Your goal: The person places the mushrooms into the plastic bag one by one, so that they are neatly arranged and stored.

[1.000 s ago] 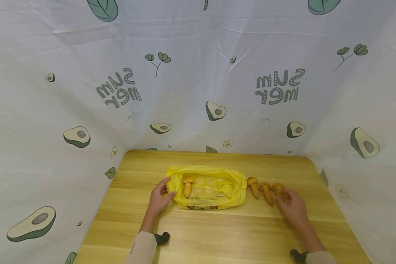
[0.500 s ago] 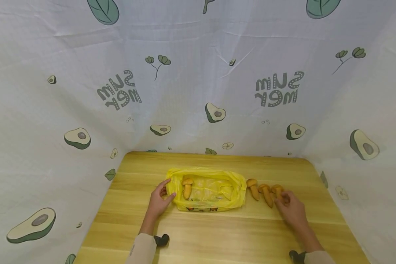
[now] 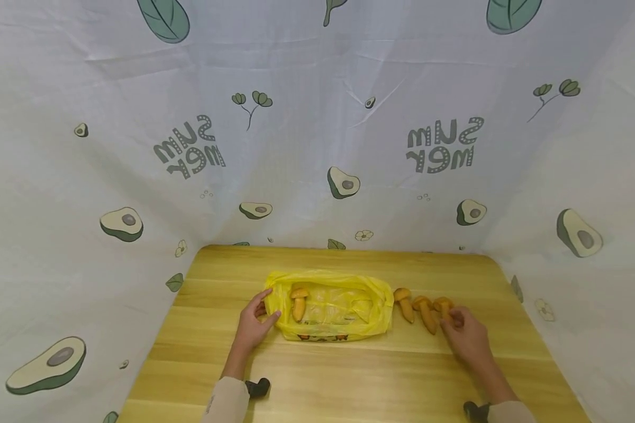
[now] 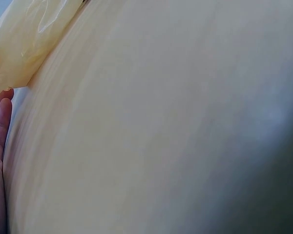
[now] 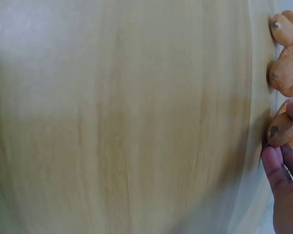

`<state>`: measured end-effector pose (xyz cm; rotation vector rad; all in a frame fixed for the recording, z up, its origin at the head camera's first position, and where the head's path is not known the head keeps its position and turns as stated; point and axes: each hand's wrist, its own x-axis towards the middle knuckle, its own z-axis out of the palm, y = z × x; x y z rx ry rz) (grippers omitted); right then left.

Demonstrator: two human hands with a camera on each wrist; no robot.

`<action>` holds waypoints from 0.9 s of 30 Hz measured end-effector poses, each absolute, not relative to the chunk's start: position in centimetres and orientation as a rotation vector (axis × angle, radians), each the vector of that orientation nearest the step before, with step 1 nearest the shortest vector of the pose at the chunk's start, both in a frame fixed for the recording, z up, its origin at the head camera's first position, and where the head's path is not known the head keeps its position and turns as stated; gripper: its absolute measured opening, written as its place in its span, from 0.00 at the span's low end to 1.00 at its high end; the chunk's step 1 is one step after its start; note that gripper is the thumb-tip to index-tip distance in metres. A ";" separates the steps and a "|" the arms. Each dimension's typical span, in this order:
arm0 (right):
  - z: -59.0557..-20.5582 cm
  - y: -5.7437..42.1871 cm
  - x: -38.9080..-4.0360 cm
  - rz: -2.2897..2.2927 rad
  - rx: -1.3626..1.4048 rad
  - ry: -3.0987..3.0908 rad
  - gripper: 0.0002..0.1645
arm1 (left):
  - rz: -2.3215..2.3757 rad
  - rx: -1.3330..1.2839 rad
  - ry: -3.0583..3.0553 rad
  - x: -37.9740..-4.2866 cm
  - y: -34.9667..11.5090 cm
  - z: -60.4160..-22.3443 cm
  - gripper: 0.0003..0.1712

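Observation:
A yellow plastic bag (image 3: 328, 335) lies with its mouth spread, and one brown toy-like mushroom (image 3: 298, 305) is inside at its left end. My left hand (image 3: 253, 326) holds the bag's left edge, thumb at the near side and forefinger farther back. In the left wrist view, only part of the left hand (image 4: 0, 131) shows beside the bag (image 4: 24, 44). My right hand (image 3: 468, 333) pinches the stem of the rightmost mushroom (image 3: 443, 304); the right wrist view shows the thumb and fingers at this mushroom (image 5: 279, 130). Two more mushrooms (image 3: 404, 304) lie between it and the bag.
Everything rests on a wooden tabletop (image 3: 349, 382) with rounded far corners. A white cloth (image 3: 296, 147) printed with avocados and leaves hangs behind and at both sides. Dark wrist-camera mounts (image 3: 258, 388) sit by the sleeves.
The right hand's fingers have settled more closely around the rightmost mushroom's stem. The left hand and the bag keep their places; the head view has tilted slightly.

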<state>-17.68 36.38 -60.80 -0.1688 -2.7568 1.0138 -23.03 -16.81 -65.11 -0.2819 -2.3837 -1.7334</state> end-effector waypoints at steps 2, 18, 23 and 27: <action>-60.8 36.4 -17.6 1.005 -0.165 -2.753 0.23 | -1.743 -0.281 -2.385 -23.0 -16.8 -65.1 0.37; -58.8 34.7 -17.8 1.065 -0.108 -2.660 0.24 | -1.753 -0.229 -2.389 -22.6 -16.3 -64.4 0.37; -58.2 33.9 -18.2 1.090 -0.086 -2.631 0.24 | -1.775 -0.269 -2.390 -21.6 -16.0 -61.9 0.37; -57.5 32.9 -18.4 1.107 -0.086 -2.630 0.24 | -1.773 -0.291 -2.367 -21.4 -16.0 -61.6 0.36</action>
